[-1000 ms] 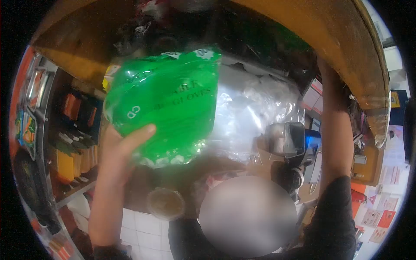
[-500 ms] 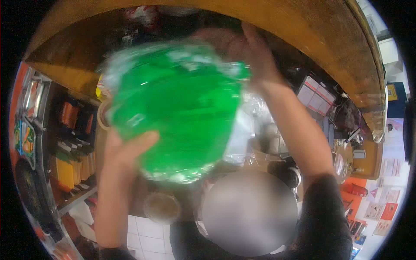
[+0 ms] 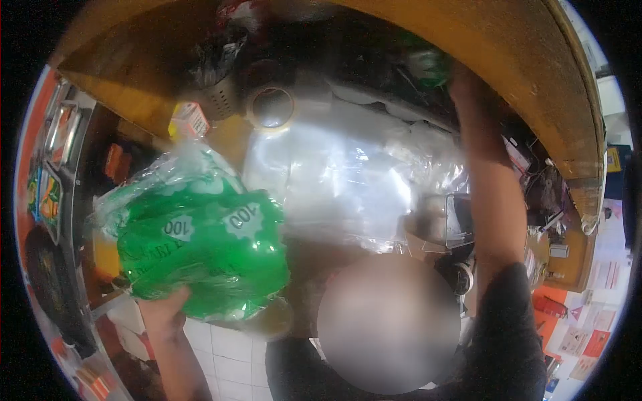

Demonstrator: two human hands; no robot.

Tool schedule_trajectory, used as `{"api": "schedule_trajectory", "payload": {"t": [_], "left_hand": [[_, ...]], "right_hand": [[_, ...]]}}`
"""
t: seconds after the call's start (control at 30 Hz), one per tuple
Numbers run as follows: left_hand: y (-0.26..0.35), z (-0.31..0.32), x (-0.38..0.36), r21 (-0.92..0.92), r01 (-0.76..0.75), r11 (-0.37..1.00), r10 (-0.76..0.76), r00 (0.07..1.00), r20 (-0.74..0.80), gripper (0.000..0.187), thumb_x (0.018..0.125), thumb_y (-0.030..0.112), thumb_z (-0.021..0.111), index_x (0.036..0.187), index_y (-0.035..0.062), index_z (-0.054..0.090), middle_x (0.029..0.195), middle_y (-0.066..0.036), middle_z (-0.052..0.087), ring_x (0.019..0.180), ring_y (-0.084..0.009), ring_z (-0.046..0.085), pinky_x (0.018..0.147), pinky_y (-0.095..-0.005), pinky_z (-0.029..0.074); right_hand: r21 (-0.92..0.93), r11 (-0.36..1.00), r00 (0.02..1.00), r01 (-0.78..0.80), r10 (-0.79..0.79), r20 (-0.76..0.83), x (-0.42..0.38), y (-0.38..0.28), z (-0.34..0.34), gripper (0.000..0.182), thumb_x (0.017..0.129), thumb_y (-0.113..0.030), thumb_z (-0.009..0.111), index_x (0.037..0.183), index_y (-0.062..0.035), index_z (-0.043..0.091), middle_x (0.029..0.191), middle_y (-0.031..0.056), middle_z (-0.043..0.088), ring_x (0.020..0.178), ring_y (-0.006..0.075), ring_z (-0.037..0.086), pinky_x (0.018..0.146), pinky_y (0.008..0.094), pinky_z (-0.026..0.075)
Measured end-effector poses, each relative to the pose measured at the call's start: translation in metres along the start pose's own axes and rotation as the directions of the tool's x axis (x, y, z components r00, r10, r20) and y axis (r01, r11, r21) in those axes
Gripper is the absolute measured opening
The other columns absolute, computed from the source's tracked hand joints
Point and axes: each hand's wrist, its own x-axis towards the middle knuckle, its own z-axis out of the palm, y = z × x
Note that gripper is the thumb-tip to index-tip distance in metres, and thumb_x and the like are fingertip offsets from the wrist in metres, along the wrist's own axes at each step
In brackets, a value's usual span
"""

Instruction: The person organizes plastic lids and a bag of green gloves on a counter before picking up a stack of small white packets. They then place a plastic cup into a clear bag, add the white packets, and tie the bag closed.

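Observation:
My left hand grips the lower edge of a bulky green plastic packet in a clear wrapper, printed with "100". Its thumb lies over the front; the other fingers are hidden behind. Up at the right, my right hand reaches into the dark space under the wooden shelf, beside a small green plastic item. Shadow and blur hide its fingers, so I cannot tell if it grips that item. Between my arms lie clear plastic bags on the table.
A roll of tape lies behind the bags, near a perforated holder and a small orange-and-white box. A wire-framed container stands right of the bags. The curved wooden shelf edge overhangs the work area.
The green packet has moved down and left in my left hand, uncovering the clear bags and tape roll. My right hand has left the packet and moved right, under the shelf.

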Motion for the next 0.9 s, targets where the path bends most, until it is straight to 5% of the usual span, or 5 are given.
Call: {"api": "schedule_trajectory", "payload": {"t": [0.33,0.4,0.53,0.63,0.9], "left_hand": [[0.006,0.05,0.004,0.201,0.112,0.973,-0.103,0.993,-0.054,0.072,0.064,-0.015,0.074,0.132,0.0017,0.055,0.121,-0.012,0.064,0.111,-0.0269,0.063,0.091,-0.0393,0.055],[0.005,0.046,0.009,0.51,-0.073,0.857,-0.036,0.979,0.199,0.078,0.065,-0.015,0.074,0.137,0.0033,0.049,0.127,-0.013,0.059,0.116,-0.0268,0.059,0.095,-0.0399,0.053],[0.003,0.079,0.0,0.171,-0.209,0.963,0.153,0.944,0.292,0.108,0.056,0.005,0.092,0.147,0.0084,0.034,0.134,-0.011,0.055,0.121,-0.028,0.056,0.103,-0.044,0.048],[-0.003,0.08,-0.007,0.123,-0.04,0.992,-0.019,0.896,0.444,0.115,0.059,0.002,0.09,0.152,0.011,0.023,0.141,-0.012,0.047,0.126,-0.0262,0.052,0.105,-0.0439,0.047],[-0.001,0.106,-0.013,-0.038,0.208,0.977,-0.162,0.853,0.496,0.083,0.078,-0.006,0.076,0.143,0.0082,0.027,0.134,-0.013,0.047,0.125,-0.0232,0.05,0.103,-0.0412,0.046]], "right_hand": [[0.655,0.73,0.978,-0.194,0.197,0.07,-0.054,-0.002,-0.089,0.038,0.095,-0.019,0.065,0.126,0.0005,0.057,0.121,0.0093,0.063,0.109,0.0186,0.058,0.095,0.0322,0.047],[0.746,0.625,0.971,-0.23,0.2,0.132,-0.087,-0.036,-0.1,0.036,0.095,-0.017,0.065,0.125,0.0007,0.058,0.119,0.0086,0.064,0.108,0.0175,0.058,0.093,0.0312,0.047],[0.813,0.395,0.902,-0.428,0.128,0.412,-0.182,-0.133,-0.106,0.032,0.094,-0.015,0.065,0.122,0.0013,0.06,0.115,0.0073,0.066,0.104,0.0154,0.059,0.091,0.0294,0.048],[0.712,0.387,0.731,-0.587,-0.126,0.671,-0.246,-0.191,-0.102,0.022,0.097,-0.008,0.061,0.118,-0.0008,0.059,0.107,0.0034,0.066,0.093,0.0105,0.061,0.084,0.0258,0.048],[0.606,0.092,0.565,-0.79,-0.277,0.778,-0.259,-0.212,-0.08,0.026,0.104,-0.019,0.052,0.122,-0.0013,0.057,0.111,0.0056,0.066,0.097,0.0121,0.063,0.086,0.0278,0.052]]}}
